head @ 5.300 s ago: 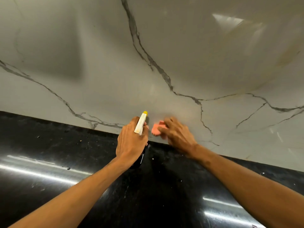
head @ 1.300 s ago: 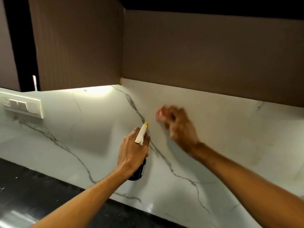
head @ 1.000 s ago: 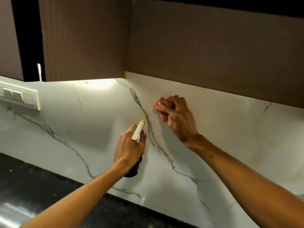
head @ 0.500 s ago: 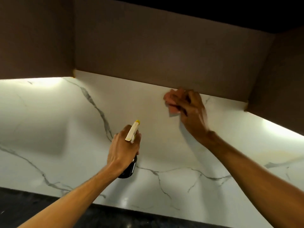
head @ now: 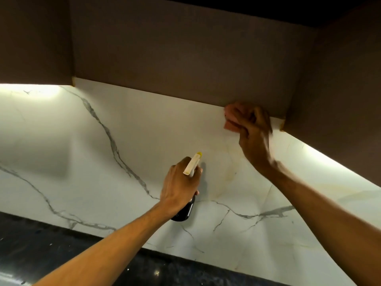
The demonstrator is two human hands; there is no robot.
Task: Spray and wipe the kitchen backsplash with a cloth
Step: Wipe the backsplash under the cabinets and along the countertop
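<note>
The white marble-look backsplash (head: pixel 144 141), crossed by grey veins, fills most of the view and runs from the black speckled countertop (head: pixel 51 250) at the bottom up to the underside of the brown wall cabinets (head: pixel 185 54). Bright strips of under-cabinet light fall on the stone at the far left and far right, while the middle stretch sits in softer shade. A faint yellowish staining shows on the stone right of centre, below the upper hand. Both bare forearms reach in from the lower edge. The right hand (head: pixel 254 131) is high up, at the line where the backsplash meets the cabinet bottom, fingers curled and bunched over a pink cloth (head: pixel 231 120) that it presses flat to the stone; the hand and wrist are blurred. The left hand (head: pixel 179 184) is lower and nearer the middle, well apart from the right, closed in a fist round a spray bottle (head: pixel 184 211) held close to the stone. The bottle's dark body pokes out below the fist, and its cream trigger head with a yellow nozzle tip (head: pixel 199 154) angles up toward the wall.
</note>
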